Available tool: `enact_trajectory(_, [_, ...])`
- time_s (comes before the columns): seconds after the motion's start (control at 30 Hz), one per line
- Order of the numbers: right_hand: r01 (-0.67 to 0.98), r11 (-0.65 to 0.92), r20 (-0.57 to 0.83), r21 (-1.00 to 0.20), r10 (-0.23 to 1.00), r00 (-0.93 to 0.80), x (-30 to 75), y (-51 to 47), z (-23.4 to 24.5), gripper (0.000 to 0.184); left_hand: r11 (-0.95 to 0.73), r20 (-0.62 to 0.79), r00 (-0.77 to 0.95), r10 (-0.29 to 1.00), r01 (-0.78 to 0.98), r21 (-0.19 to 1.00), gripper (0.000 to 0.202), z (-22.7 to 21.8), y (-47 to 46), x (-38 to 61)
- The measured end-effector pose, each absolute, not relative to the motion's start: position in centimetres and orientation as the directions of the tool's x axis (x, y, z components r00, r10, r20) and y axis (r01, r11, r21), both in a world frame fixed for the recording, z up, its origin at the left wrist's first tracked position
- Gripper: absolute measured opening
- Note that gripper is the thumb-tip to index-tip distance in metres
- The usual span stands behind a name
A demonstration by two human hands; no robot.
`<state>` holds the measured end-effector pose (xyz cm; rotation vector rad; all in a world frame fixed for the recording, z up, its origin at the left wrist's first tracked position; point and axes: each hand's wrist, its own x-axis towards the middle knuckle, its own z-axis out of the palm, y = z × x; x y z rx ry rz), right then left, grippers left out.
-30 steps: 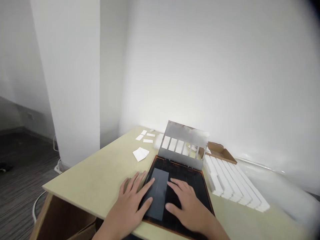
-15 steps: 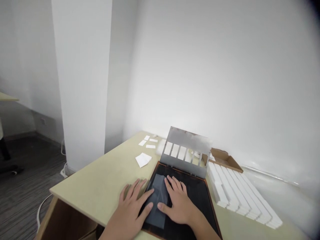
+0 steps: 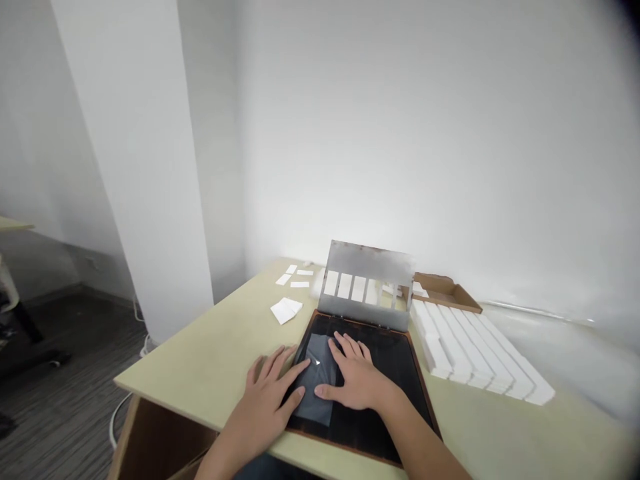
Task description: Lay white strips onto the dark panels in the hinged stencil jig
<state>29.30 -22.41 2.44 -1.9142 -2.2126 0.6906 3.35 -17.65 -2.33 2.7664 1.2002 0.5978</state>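
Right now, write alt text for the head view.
A person's left hand and right hand spread at the sides of a translucent sheet on a black board, with a slotted metal plate raised behind. White strips lie to the right, white cards to the left, on a pale table.

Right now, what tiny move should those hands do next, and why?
Perhaps the right hand could gently smooth the greyish film, since it looks rumpled and glints in one spot beside the left hand.
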Motion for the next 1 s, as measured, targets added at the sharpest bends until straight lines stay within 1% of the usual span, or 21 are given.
enact_trajectory(0.27, [0.885,0.093,-0.194,-0.457,0.96,-0.201,29.45,-22.3,2.36,0.119,-0.696,0.279,0.64,0.716,0.686,0.212,0.045,-2.15,-17.3,3.38])
enact_trajectory(0.6, [0.877,0.098,-0.176,-0.471,0.963,-0.203,29.57,-22.31,2.36,0.121,-0.702,0.259,0.653,0.711,0.672,0.236,0.046,-1.93,-17.22,3.16])
enact_trajectory(0.93, [0.882,0.119,-0.131,-0.456,0.971,-0.198,29.65,-22.81,2.31,0.114,-0.66,0.294,0.592,0.75,0.702,0.269,0.041,-1.75,-17.65,3.12])
enact_trajectory(1.0, [0.889,0.105,-0.114,-0.447,0.978,-0.173,29.56,-22.79,2.2,0.109,-0.652,0.304,0.58,0.756,0.706,0.276,0.041,-1.66,-17.73,3.14])
